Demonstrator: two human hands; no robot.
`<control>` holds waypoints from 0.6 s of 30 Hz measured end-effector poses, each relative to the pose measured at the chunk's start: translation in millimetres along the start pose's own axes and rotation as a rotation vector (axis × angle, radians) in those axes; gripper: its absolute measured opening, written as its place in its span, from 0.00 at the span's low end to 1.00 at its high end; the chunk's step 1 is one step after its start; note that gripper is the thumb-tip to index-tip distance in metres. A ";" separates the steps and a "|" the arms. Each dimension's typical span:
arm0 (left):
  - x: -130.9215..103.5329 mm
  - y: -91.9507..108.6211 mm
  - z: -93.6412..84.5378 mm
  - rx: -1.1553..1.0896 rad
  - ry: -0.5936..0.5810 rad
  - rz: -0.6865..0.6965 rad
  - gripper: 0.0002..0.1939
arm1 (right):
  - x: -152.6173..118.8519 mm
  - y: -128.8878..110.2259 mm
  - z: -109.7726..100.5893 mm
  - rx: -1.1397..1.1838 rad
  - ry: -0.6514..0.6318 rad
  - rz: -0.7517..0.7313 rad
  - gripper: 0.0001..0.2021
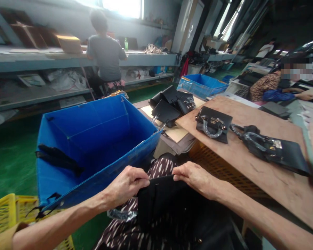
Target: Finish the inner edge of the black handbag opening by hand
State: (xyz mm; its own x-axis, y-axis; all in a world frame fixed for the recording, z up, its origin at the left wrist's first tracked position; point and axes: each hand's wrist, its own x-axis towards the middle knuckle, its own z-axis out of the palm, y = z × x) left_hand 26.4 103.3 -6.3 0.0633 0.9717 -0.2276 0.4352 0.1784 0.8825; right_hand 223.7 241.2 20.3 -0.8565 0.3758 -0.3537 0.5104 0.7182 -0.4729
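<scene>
A black bag point(167, 205) lies across my lap, its top edge raised between my hands. My left hand point(135, 181) pinches the left end of that edge, and my right hand point(189, 175) pinches the right end. A plastic-wrapped handle point(122, 214) sticks out at the bag's left side, below my left hand. The lower part of the bag is dark and its outline is hard to make out against the patterned cloth point(163, 166) on my legs.
A big blue bin point(94, 135) stands front left, with a yellow crate point(5, 211) below it. On the wooden board point(271, 128) at right lie black bags point(215, 123). More black pieces point(169, 104) are piled ahead. People sit at back left and at right.
</scene>
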 end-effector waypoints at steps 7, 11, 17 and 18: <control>-5.5 -2.8 -2.5 0.072 0.003 0.128 0.13 | -18.1 25.4 -2.2 -0.011 0.037 0.041 0.09; -7.2 3.2 -5.1 0.107 -0.025 0.138 0.15 | -34.6 37.5 -6.0 0.073 0.049 0.178 0.08; -10.3 22.5 -10.3 0.100 -0.112 0.073 0.17 | -48.3 38.8 -8.5 0.177 0.046 0.251 0.08; -11.6 25.5 -12.3 0.097 -0.122 0.057 0.17 | -49.1 37.8 -8.9 0.182 0.051 0.253 0.08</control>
State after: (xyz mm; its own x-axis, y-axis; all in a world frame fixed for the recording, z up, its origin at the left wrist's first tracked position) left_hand 25.7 98.5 23.8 0.1959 0.9528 -0.2320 0.5121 0.1024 0.8528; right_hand 284.4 255.2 27.0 -0.7007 0.5619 -0.4396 0.7094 0.4834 -0.5129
